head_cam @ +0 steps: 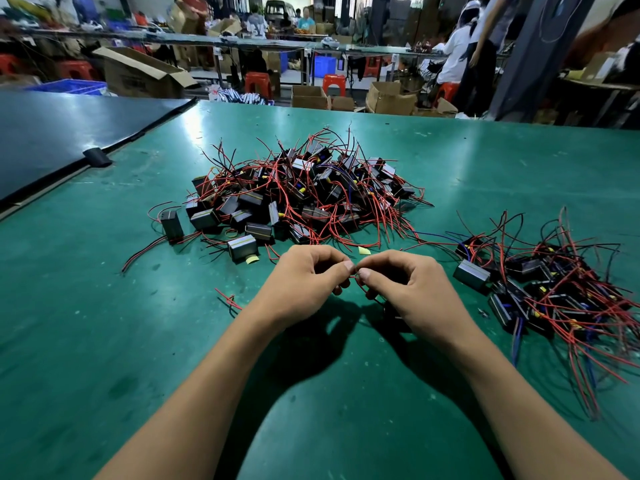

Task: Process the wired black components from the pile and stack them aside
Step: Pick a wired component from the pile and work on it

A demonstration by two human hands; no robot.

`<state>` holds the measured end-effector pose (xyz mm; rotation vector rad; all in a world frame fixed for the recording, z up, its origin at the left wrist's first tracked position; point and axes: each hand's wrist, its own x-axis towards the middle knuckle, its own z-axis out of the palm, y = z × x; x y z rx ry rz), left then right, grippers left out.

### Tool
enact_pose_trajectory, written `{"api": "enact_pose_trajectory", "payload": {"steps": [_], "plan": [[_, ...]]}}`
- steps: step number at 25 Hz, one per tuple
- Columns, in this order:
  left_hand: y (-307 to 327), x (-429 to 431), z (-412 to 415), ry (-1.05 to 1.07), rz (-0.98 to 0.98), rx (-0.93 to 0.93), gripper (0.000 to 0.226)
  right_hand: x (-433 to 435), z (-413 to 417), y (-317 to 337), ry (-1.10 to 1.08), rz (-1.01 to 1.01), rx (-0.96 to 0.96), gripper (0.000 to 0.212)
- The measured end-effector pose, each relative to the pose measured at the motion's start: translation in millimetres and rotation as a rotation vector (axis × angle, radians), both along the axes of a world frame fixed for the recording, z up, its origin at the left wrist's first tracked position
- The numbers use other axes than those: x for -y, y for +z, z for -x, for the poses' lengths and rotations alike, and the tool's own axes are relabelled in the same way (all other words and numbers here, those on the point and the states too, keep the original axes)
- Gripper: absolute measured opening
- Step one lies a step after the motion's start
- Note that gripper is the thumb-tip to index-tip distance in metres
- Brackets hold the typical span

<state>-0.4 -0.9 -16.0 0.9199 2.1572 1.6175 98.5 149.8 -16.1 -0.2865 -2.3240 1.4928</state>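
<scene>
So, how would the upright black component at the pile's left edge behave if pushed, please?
The upright component stands on a narrow end, so it would probably tip rather than slide. Its wires trail limply on the green table, so they would likely drag floppily behind.

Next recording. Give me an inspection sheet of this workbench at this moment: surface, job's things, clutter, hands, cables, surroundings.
Surface: green bench mat, scuffed; dark panel at far left.
Job's things: big pile of wired black components at centre; smaller stack at right.
Clutter: yellow tape scrap and red wire offcut lying loose near the hands.
Hands: left hand and right hand both pinch one thin red lead, fingertips meeting.
Cables: red, black and a few blue leads trail from both heaps.
Surroundings: cardboard boxes, red stools, people at far benches.
</scene>
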Motion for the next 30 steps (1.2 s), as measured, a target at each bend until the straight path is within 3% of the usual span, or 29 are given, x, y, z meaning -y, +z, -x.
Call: {"api": "enact_pose_trajectory", "payload": {"steps": [12,24,30], "plan": [[0.6,2.4,-2.0,-0.007,0.038,-0.007,0.020,5.5,1.8,-4.8,-0.031,-0.026,-0.066,0.009],[6.5,5.1,-3.0,0.057,-0.035,-0.056,0.004,7.8,0.2,-3.1,-0.040,-0.029,-0.062,0.010],[4.8,2.5,-4.5,0.010,-0.047,-0.041,0.006,6.2,0.1,-0.8,0.005,0.077,-0.037,0.009]]}}
